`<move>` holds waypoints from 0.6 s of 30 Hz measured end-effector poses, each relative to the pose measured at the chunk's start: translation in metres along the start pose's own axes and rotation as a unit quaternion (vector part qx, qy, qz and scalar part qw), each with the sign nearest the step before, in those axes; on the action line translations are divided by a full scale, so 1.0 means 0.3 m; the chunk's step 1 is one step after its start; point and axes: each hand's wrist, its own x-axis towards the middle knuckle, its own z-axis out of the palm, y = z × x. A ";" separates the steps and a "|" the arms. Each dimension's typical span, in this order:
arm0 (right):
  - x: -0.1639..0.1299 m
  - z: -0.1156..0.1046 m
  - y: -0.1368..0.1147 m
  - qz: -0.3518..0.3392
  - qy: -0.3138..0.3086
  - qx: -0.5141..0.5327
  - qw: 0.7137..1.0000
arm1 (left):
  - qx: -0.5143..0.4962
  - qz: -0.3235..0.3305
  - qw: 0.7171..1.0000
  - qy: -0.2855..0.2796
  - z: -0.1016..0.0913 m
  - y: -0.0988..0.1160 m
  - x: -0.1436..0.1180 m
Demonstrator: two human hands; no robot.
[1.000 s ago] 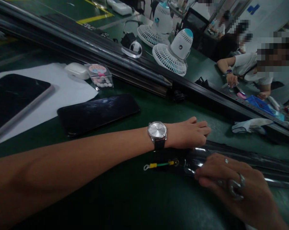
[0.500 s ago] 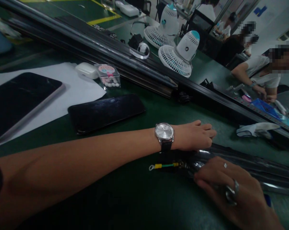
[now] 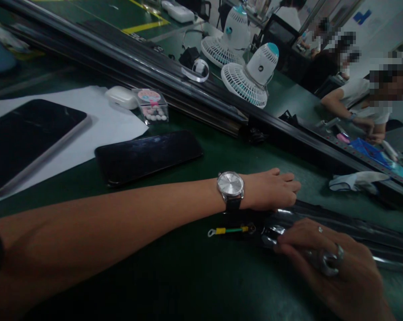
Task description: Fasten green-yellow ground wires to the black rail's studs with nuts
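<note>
My right hand (image 3: pixel 335 263) is closed around a metal wrench (image 3: pixel 328 264). The tool's open jaw shows near my ringed finger, and its other shiny end (image 3: pixel 272 235) points left, beside a bolt or nut at the end of a black bar (image 3: pixel 348 225). Fastened there is a short green-and-yellow ground wire (image 3: pixel 233 230) with a ring terminal sticking out leftward. My left hand (image 3: pixel 271 189), below a wristwatch (image 3: pixel 230 183), lies over the bar's near end with fingers curled; their tips are hidden. The bar looks wrapped in clear film.
Left of the bar lie a black phone (image 3: pixel 149 157), a tablet (image 3: pixel 30 138) on white paper (image 3: pixel 111 122), an earbud case (image 3: pixel 121 97) and a small clear box (image 3: pixel 152 105). Long black profiles (image 3: pixel 137 62) cross behind. Two white fans (image 3: pixel 246 82) and a glove (image 3: pixel 358 180) lie beyond; people sit farther back.
My right hand has shifted slightly right with the wrench, drawing its left end away from the wire's fastening and showing more of it. My left hand stays in place.
</note>
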 end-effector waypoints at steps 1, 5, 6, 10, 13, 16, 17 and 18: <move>0.001 0.005 -0.001 0.006 0.005 -0.003 1.000 | 0.000 0.000 1.000 0.007 0.004 0.001 0.001; 0.001 0.021 -0.005 0.024 0.007 0.000 1.000 | 0.000 0.006 0.999 0.037 0.017 0.001 0.003; 0.000 0.025 -0.005 0.020 0.007 0.000 1.000 | 0.002 0.008 0.999 0.038 0.019 0.000 0.003; -0.010 0.028 0.006 -0.026 0.009 -0.016 1.000 | 0.006 0.021 0.998 0.059 0.022 -0.002 0.001; -0.023 -0.001 0.025 -0.082 -0.078 -0.042 0.993 | 0.012 0.033 0.996 0.087 0.022 -0.001 -0.002; -0.029 -0.044 0.041 -0.105 -0.164 -0.053 0.979 | 0.014 0.041 0.995 0.091 0.020 -0.001 -0.003; -0.029 -0.054 0.044 -0.094 -0.149 -0.053 0.983 | 0.013 0.040 0.995 0.088 0.020 -0.002 -0.003; -0.029 -0.060 0.045 -0.086 -0.118 -0.047 0.988 | 0.012 0.040 0.996 0.084 0.020 -0.003 -0.003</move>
